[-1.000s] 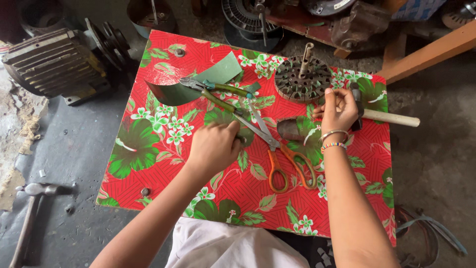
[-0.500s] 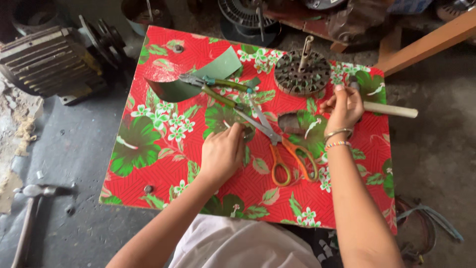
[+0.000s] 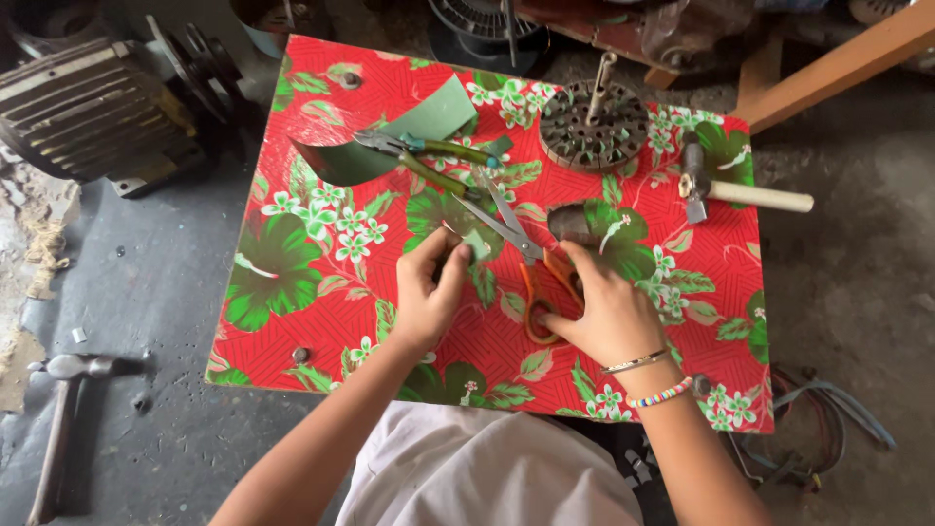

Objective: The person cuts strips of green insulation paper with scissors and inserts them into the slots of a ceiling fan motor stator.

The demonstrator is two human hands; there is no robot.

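My left hand [image 3: 427, 292] pinches a small green paper piece [image 3: 475, 244] near the middle of the red flowered table [image 3: 292, 321]. My right hand [image 3: 602, 310] lies on the orange handles of the scissors [image 3: 534, 292], fingers and thumb around one loop. The scissor blades [image 3: 497, 216] point up-left, close to the green piece. A dark cylinder-shaped piece [image 3: 573, 222] rests just above my right fingers.
A curled green sheet [image 3: 385, 141], green-handled pliers [image 3: 433, 156], a round slotted metal core [image 3: 594, 125] and a wooden-handled hammer [image 3: 745, 193] lie on the table's far half. A ribbed motor housing [image 3: 83, 107] and another hammer [image 3: 58, 429] are on the floor left; cables [image 3: 828, 419] right.
My right hand left the wooden-handled hammer and came down-left onto the scissor handles. My left hand shifted slightly right with the green piece between its fingers.
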